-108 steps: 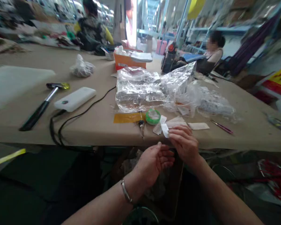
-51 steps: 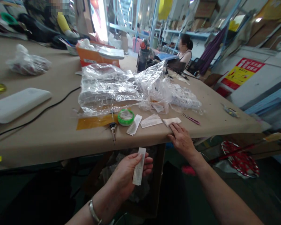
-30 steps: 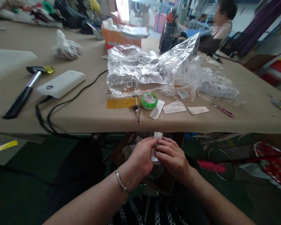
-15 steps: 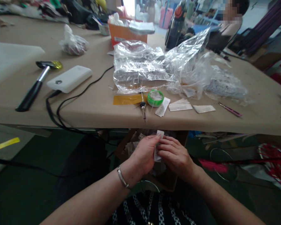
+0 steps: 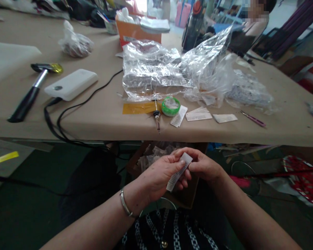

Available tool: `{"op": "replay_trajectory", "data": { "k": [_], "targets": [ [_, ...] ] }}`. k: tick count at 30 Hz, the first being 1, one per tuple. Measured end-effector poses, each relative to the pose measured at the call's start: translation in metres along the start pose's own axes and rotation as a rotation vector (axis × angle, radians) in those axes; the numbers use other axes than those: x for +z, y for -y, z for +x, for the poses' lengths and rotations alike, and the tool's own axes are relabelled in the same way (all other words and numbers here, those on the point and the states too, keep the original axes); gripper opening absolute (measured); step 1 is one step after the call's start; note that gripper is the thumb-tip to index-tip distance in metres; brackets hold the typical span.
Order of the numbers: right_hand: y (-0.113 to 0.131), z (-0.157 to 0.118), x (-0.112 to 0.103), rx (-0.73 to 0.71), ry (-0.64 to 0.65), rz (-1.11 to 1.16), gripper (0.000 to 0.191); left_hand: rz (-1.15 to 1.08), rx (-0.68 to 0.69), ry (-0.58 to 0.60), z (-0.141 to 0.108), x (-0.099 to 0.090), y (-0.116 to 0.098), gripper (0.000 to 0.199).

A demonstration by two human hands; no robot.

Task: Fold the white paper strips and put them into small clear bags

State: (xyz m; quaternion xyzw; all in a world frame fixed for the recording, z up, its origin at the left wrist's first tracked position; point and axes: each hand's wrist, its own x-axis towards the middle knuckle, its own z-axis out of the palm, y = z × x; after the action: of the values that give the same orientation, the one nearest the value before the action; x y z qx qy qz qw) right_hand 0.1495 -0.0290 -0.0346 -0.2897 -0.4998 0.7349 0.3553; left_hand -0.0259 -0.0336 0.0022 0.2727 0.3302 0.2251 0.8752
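Observation:
Just below the table edge, my left hand point(image 5: 158, 175) grips a narrow white printed strip point(image 5: 177, 176), its thumb flat on the face and its fingers behind. The strip slants up to the right, with rows of small marks along it. My right hand point(image 5: 205, 167) is closed at the strip's upper end, thumb and fingertips pinched by its edge; part of that grip is hidden. Beneath both hands stands a cardboard box point(image 5: 133, 166) holding crumpled clear plastic pieces point(image 5: 154, 156).
On the table lie a soldering iron point(image 5: 157, 119), a round green container point(image 5: 170, 106), more printed strips point(image 5: 199, 114), tweezers point(image 5: 253, 119), clear plastic bags point(image 5: 153, 74), a white power bank point(image 5: 71, 84) with a black cable, and a hammer point(image 5: 26, 104). Another person point(image 5: 255, 27) sits far right.
The strip has turned from nearly upright to slanting right, and more of its printed face shows. My right hand has shifted up to the strip's top end. The view has moved slightly.

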Motion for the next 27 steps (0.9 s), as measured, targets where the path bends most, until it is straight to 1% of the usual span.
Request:
{"op": "replay_trajectory", "data": {
  "k": [5, 9, 12, 13, 15, 17, 19, 21, 22, 24, 27],
  "targets": [
    [-0.007, 0.005, 0.004, -0.007, -0.020, 0.067, 0.034, 0.083, 0.035, 0.007, 0.001, -0.004, 0.005, 0.019],
    [-0.006, 0.006, 0.003, 0.006, 0.028, 0.092, 0.029, 0.133, 0.004, 0.018, 0.001, -0.005, 0.006, 0.025],
    [0.000, 0.006, 0.003, 0.035, 0.012, 0.047, 0.033, 0.119, -0.015, 0.021, 0.001, -0.006, 0.005, 0.025],
    [0.003, 0.006, 0.004, 0.032, -0.023, 0.001, 0.036, 0.100, -0.010, 0.012, 0.001, -0.007, 0.005, 0.025],
    [0.009, 0.005, 0.008, -0.025, -0.142, -0.143, 0.041, 0.063, 0.017, -0.017, 0.001, -0.008, 0.004, 0.024],
    [0.015, 0.004, 0.014, -0.134, -0.279, -0.392, 0.038, 0.046, 0.052, -0.048, 0.001, -0.009, 0.003, 0.022],
    [0.019, 0.003, 0.019, -0.245, -0.373, -0.696, 0.033, 0.049, 0.080, -0.070, 0.001, -0.009, 0.002, 0.021],
    [0.020, 0.002, 0.023, -0.324, -0.399, -0.946, 0.030, 0.056, 0.092, -0.089, 0.001, -0.010, 0.001, 0.019],
    [0.020, 0.002, 0.025, -0.352, -0.397, -1.029, 0.029, 0.055, 0.095, -0.095, 0.000, -0.010, 0.001, 0.018],
    [0.017, 0.002, 0.027, -0.390, -0.388, -1.127, 0.027, 0.046, 0.099, -0.103, 0.000, -0.010, 0.001, 0.017],
    [0.014, 0.004, 0.027, -0.419, -0.385, -1.181, 0.025, 0.039, 0.103, -0.113, 0.001, -0.011, 0.002, 0.017]
  ]
}}
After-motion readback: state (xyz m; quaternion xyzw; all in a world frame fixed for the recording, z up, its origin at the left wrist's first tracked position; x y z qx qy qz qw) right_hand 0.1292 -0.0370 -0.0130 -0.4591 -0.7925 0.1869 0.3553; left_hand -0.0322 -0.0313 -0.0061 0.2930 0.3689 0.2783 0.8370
